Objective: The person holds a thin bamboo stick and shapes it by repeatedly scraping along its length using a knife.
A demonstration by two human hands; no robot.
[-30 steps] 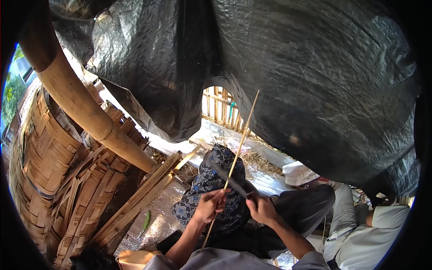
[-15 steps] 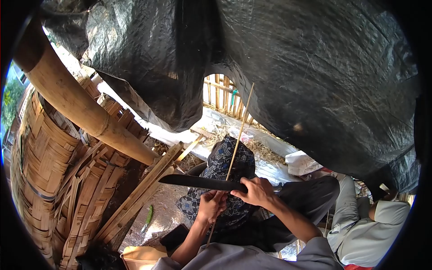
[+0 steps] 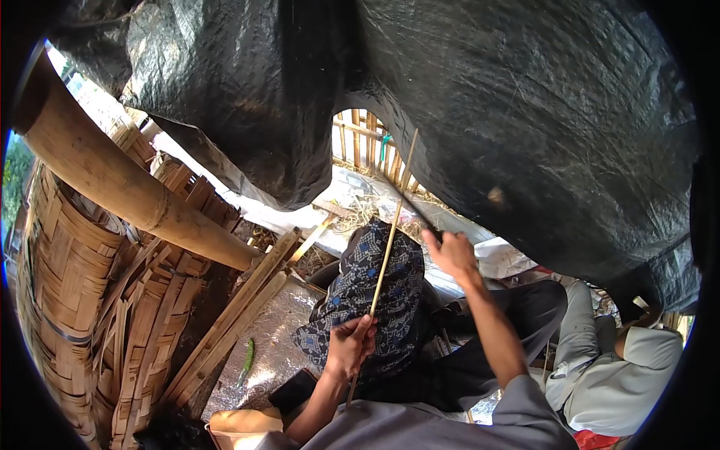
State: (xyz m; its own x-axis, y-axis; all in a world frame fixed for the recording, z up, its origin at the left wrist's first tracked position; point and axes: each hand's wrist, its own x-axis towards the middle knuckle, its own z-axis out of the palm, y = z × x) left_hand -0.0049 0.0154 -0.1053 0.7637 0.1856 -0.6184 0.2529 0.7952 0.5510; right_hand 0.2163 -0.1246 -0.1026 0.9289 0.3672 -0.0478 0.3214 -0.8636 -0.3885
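A long, thin bamboo strip (image 3: 388, 259) slants upward in front of me, its lower end close to my shirt. My left hand (image 3: 350, 347) is closed around its lower part, above the blue-and-black patterned cloth (image 3: 394, 289) draped over my leg. Farther out and to the right, my right hand (image 3: 454, 257) grips a dark-bladed machete (image 3: 422, 215). The blade shows nearly edge-on, pointing away and to the left. It crosses the upper part of the strip in view; whether they touch I cannot tell. My right fist covers the handle.
Black plastic sheeting (image 3: 525, 127) hangs ahead. A thick bamboo pole (image 3: 139, 195) leans at left beside woven bamboo panels (image 3: 75, 262) and split lengths (image 3: 232, 322). A green-handled tool (image 3: 248, 356) lies on the ground. Another person (image 3: 611, 375) sits at right.
My right hand has moved up and away, swinging the machete from lying crosswise over the strip near my left hand to pointing forward. My left hand stays on the strip.
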